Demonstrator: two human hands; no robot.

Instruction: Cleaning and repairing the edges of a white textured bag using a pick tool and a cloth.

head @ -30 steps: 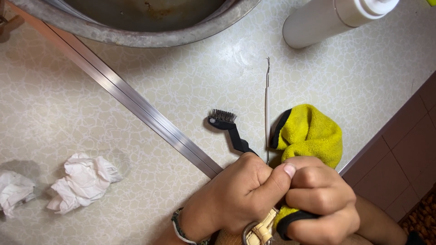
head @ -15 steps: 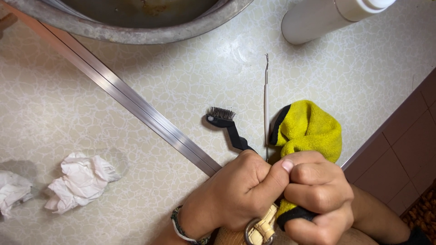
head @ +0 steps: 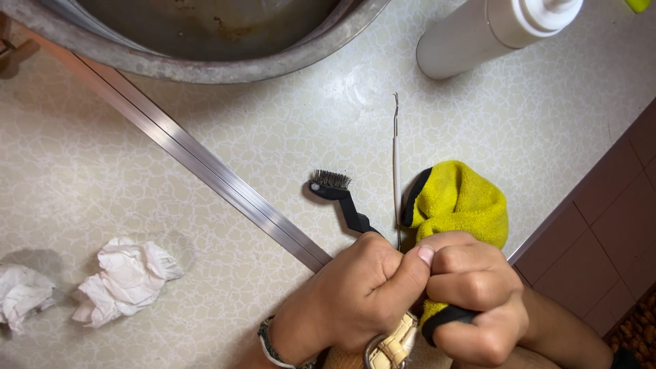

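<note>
Yellow terry cloth with black edging point(head: 465, 205) lies at the near edge of the pale crackle-patterned worktop point(head: 260, 137), its lower part gathered inside the right hand point(head: 478, 301), which is closed into a fist on it. The left hand point(head: 355, 294) is closed too and pressed against the right, its thumb laid over the right knuckles; a beige strap with a metal buckle point(head: 389, 348) shows below the hands, and what else they enclose is hidden.

Just beyond the left knuckles lies a small black-handled wire brush point(head: 338, 195), bristles pointing away, and beside it a thin metal pick with a hooked tip point(head: 395, 157), touching the cloth's edge. A long flat aluminium bar point(head: 198, 164) runs diagonally across the worktop.

At the top stands a large grey metal basin point(head: 205, 65); its inside looks dull and stained, with no clear contents. A white plastic bottle with a white cap point(head: 492, 34) lies on its side at the upper right. Two crumpled white tissues point(head: 123, 280) sit at the left.
</note>
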